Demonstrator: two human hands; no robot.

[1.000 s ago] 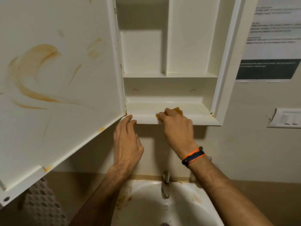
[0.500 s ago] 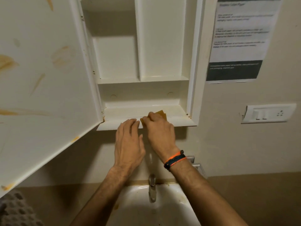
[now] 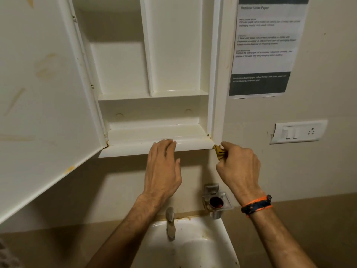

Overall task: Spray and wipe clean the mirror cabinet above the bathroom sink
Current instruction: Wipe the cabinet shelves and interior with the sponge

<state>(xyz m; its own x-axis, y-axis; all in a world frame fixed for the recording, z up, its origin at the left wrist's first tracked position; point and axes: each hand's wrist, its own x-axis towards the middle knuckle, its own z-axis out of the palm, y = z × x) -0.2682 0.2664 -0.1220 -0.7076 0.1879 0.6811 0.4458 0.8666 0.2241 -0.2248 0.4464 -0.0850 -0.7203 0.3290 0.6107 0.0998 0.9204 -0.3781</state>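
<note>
Right hand: the right hand had slid from mid-ledge to the cabinet's lower right corner, pinching a bunched mustard cloth against the ledge end.
Left hand: the left hand stayed flat, fingers straight, fingertips resting on the cabinet ledge, well left of the cloth.
Cabinet door: the stained door hung open, left of both hands, cut off by the frame.
Hidden: most of the cloth sat inside the fist; the notice text was too blurred to read.

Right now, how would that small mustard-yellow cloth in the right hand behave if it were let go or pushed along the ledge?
The mustard-yellow cloth looks soft and floppy, since it bunches into folds where the right hand pinches it. It is probably light and would likely drop limp toward the white sink.
</note>
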